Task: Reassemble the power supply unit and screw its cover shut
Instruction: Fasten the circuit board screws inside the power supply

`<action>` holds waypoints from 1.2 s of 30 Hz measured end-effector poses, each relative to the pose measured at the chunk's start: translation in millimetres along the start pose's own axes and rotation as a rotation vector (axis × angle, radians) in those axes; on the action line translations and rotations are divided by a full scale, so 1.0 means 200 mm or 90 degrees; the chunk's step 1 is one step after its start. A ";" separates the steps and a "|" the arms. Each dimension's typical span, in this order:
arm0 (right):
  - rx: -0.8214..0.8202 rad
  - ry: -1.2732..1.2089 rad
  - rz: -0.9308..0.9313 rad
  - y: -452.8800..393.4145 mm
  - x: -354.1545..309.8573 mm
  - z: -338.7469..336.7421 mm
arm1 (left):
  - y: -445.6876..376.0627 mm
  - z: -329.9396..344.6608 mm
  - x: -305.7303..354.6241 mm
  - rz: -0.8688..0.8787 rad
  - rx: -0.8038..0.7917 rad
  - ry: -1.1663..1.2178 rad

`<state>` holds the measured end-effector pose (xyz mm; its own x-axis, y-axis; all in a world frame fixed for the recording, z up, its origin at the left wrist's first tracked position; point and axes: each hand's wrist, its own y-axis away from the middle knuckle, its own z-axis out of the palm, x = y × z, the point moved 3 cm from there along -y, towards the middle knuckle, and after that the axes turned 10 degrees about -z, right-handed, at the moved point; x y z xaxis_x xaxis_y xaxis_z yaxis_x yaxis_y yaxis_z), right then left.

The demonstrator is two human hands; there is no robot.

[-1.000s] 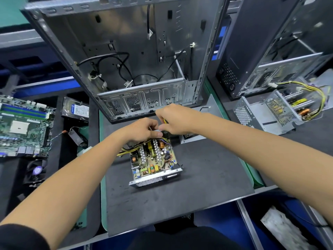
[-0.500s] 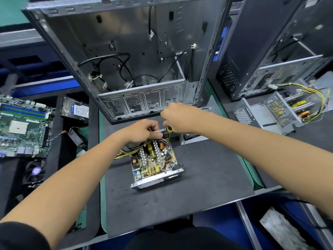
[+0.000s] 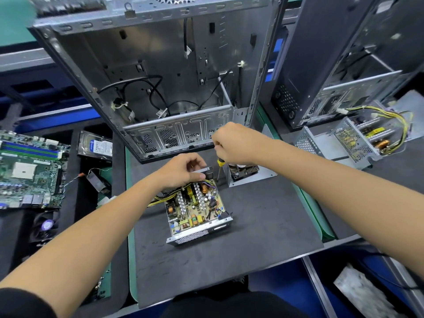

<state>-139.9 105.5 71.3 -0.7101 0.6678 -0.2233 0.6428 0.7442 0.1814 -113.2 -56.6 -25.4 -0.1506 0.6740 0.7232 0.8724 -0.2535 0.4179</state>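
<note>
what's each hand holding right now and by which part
The right hand grips a screwdriver by its handle; the left hand holds the far wall of the open power supply unit.

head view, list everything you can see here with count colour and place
open power supply: 1, silver box, green board, mat centre
screwdriver: 1, yellow and black handle, in right hand
fan cover: 1, silver, right of supply
mat: 1, dark grey, bench
computer cases: 2, grey, behind mat
motherboard: 1, green, far left
hard drive: 1, silver, left
second power supply: 1, silver, far right
left hand: grips supply's far wall
right hand: grips screwdriver
</note>
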 end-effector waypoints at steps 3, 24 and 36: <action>0.046 -0.027 0.009 0.02 0.02 -0.08 | 0.03 0.01 0.05 0.047 0.055 0.029; 0.153 -0.139 -0.013 0.03 -0.02 -0.21 | 0.12 0.05 0.14 0.015 0.075 -0.025; 0.232 -0.146 -0.015 0.02 -0.01 -0.24 | 0.12 0.01 0.09 -0.019 0.099 0.135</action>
<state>-150.4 107.3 117.8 -0.6701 0.5999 -0.4372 0.7158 0.6781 -0.1666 -93.6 -50.2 -3.2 -0.2567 0.5146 0.8181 0.9249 -0.1147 0.3624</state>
